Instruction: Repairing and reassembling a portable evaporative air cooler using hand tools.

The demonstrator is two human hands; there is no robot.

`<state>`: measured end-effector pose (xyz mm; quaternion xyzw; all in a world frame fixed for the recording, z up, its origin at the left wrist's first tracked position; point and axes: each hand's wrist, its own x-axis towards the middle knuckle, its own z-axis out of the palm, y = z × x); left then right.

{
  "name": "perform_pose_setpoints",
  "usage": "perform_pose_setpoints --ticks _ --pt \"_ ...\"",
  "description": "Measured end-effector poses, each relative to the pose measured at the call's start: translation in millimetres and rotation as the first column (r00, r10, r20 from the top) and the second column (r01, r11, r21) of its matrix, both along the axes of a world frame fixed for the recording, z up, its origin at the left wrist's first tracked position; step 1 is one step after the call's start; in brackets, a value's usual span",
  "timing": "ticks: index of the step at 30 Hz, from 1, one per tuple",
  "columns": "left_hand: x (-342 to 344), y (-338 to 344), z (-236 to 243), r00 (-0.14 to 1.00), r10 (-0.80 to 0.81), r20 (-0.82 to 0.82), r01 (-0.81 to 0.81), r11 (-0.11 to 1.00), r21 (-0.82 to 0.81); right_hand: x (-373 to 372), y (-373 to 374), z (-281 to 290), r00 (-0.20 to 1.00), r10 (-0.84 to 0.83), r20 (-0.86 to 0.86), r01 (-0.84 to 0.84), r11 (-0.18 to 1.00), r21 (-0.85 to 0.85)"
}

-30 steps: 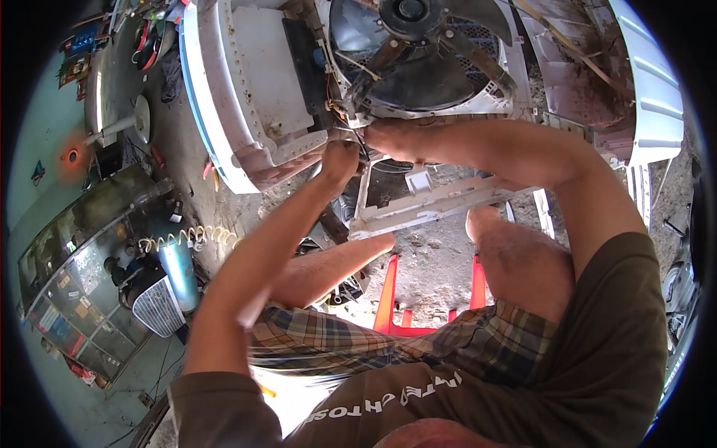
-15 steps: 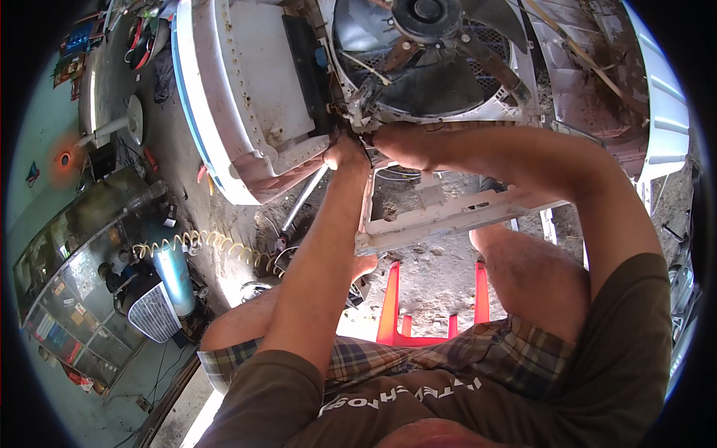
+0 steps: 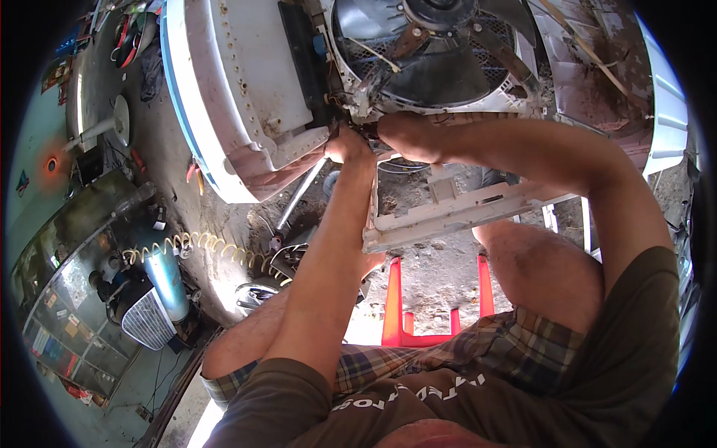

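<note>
Both my hands are close together in the dark gap below the lower left of a black fan [image 3: 441,75] in its round white shroud. My left hand [image 3: 348,143] is curled by the corner of a worn white metal panel [image 3: 269,82]; what it holds is hidden. Just right of it, my right hand [image 3: 407,137] bends in from the right under the shroud. Its fingers are out of sight behind the back of the hand. A pale frame piece [image 3: 448,216] with notches and tabs hangs below my hands. Some thin wires run behind it.
Red plastic stool legs [image 3: 392,299] show between my knees. To the left are a coiled yellowish air hose [image 3: 198,240], a blue cylinder [image 3: 166,280], a glass-fronted cabinet [image 3: 75,321] and a pedestal fan [image 3: 119,119]. A metal rod [image 3: 300,196] leans beside my left wrist.
The view has shifted slightly, so the left background sits further left. My hands remain in the same gap, with only a slight shift of the wrists.
</note>
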<state>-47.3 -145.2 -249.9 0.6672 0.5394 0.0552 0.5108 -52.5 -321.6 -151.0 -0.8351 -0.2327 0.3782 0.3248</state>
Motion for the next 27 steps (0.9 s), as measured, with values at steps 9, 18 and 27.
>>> perform_pose_setpoints --ticks 9,18,27 --pt "4 -13 -3 0.996 0.082 0.014 -0.080 0.990 -0.113 11 4 13 0.949 0.316 0.011 -0.312 0.940 -0.137" --pt "8 -16 11 0.998 -0.016 0.055 0.020 0.997 -0.077 -15 1 -43 0.855 0.037 0.518 -0.162 0.967 0.198" --pt "7 -41 39 0.995 0.067 -0.074 -0.075 0.991 -0.113 -7 -6 -6 0.997 0.035 -0.065 -0.046 0.984 -0.171"
